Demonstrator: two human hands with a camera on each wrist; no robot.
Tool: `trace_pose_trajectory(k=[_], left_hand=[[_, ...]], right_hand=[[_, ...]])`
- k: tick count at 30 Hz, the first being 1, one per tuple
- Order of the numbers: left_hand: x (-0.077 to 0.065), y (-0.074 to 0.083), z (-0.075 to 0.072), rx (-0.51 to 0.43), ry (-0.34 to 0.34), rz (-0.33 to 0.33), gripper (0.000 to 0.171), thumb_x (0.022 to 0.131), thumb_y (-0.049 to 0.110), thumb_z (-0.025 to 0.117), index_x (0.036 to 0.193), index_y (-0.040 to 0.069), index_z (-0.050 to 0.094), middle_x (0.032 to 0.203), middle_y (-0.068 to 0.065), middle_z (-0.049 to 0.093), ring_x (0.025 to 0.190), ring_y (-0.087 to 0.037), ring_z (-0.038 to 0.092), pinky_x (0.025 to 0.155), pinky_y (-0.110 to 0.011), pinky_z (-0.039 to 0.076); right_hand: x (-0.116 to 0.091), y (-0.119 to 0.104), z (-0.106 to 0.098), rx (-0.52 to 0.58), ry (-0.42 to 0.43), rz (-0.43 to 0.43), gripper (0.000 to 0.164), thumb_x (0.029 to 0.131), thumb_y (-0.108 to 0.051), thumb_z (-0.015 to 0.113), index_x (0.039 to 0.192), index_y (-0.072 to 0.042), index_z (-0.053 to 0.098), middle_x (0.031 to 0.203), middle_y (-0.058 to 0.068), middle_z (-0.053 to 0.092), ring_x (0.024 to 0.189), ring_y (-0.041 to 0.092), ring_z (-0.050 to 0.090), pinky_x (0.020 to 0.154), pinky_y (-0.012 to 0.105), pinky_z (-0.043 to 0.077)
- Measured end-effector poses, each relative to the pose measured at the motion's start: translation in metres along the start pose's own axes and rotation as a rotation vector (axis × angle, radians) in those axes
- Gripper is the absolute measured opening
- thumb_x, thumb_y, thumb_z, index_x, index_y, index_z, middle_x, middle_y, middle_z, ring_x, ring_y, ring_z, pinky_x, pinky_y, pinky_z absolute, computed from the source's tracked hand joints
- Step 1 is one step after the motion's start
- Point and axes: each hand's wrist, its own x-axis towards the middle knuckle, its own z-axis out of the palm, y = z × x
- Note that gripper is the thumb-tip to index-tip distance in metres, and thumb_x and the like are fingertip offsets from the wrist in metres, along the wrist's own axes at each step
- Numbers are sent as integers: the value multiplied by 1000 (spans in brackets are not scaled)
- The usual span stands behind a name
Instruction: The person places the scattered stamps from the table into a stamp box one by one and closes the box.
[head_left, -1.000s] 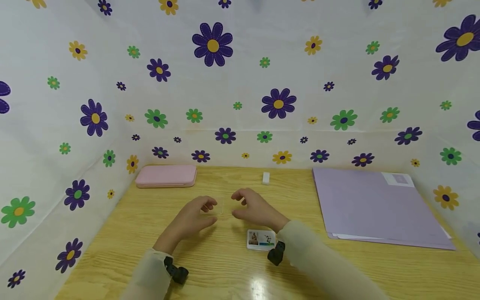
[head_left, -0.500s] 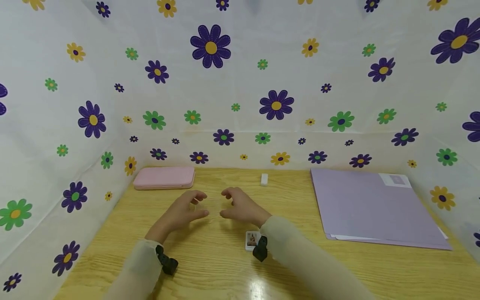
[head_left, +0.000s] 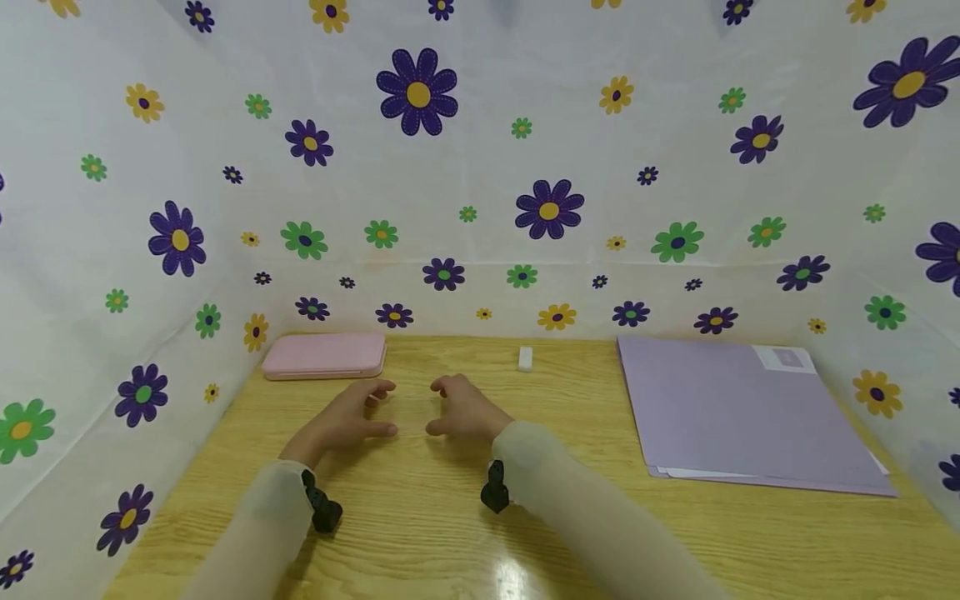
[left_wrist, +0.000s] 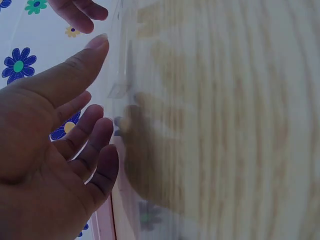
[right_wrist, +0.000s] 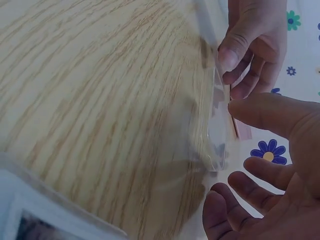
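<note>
A clear, shallow plastic piece with a raised rim [right_wrist: 215,135] lies on the wooden table between the two hands; in the head view it hardly shows. My left hand [head_left: 347,417] is at its left, thumb and fingers apart and loosely bent. To its right is my right hand [head_left: 467,410], in a similar loose curve. In the left wrist view, the left hand [left_wrist: 55,135] has nothing between thumb and fingers. The right wrist view shows the right hand's fingertips [right_wrist: 215,200] near the clear piece. A white-edged case with a picture [right_wrist: 30,215] shows partly there, hidden in the head view by the right forearm.
A pink case [head_left: 326,356] lies at the back left of the wooden table [head_left: 420,517]. A small white block [head_left: 525,359] is near the back edge. Purple folders with papers [head_left: 742,417] lie on the right. A flower-printed cloth [head_left: 465,167] encloses the back and sides.
Both hands have shifted left, and the gap between them has widened slightly since half a second ago. The right forearm now covers the picture case in the head view.
</note>
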Motion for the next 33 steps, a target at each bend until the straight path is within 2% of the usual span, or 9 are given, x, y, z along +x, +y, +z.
trace_pose_trajectory(k=[5, 9, 15, 21, 24, 28, 33], left_hand=[[1, -4, -3, 16, -34, 0, 70, 82, 25, 83, 141, 6, 49, 133, -16, 54, 124, -37, 49, 105, -53, 37], [3, -7, -4, 45, -71, 37, 71, 81, 25, 83, 141, 5, 51, 133, -16, 55, 123, -36, 49, 105, -52, 37], [8, -7, -5, 82, -110, 48, 68, 80, 25, 84, 138, 6, 54, 133, -15, 52, 122, -35, 49, 105, -52, 36], [13, -1, -6, 87, -132, 27, 64, 79, 21, 85, 135, 8, 56, 129, -14, 53, 118, -33, 48, 105, -52, 36], [14, -2, -5, 107, -134, 11, 62, 80, 22, 84, 135, 10, 57, 130, -12, 54, 119, -31, 49, 105, -50, 37], [13, -5, -5, 143, -137, 37, 60, 80, 23, 84, 133, 11, 58, 128, -10, 55, 119, -30, 50, 104, -50, 38], [7, -5, -11, 107, -156, 62, 66, 77, 22, 86, 135, 9, 56, 132, -11, 56, 122, -34, 50, 105, -52, 37]], right_hand=[[4, -3, 4, -38, -13, 67, 67, 83, -19, 79, 140, -1, 49, 127, 15, 49, 116, 29, 51, 98, 42, 44], [6, -3, 7, -67, -19, 120, 69, 82, -20, 80, 142, -5, 49, 127, 11, 48, 117, 29, 49, 98, 42, 43], [7, -5, 7, -107, -25, 150, 69, 82, -20, 80, 143, -8, 49, 130, 11, 45, 119, 29, 48, 96, 44, 45], [11, -5, 9, -193, -10, 142, 59, 81, -20, 80, 133, -6, 57, 126, 12, 47, 116, 33, 50, 97, 43, 45], [12, -4, 10, -181, 0, 130, 55, 80, -19, 81, 128, -4, 60, 122, 11, 50, 112, 29, 52, 97, 41, 45], [13, -4, 12, -166, 6, 87, 56, 77, -19, 83, 125, -1, 61, 119, 10, 55, 107, 23, 54, 96, 36, 46], [11, -8, 9, -157, 10, 46, 58, 75, -21, 83, 124, 1, 63, 122, 11, 59, 107, 21, 57, 94, 33, 48]])
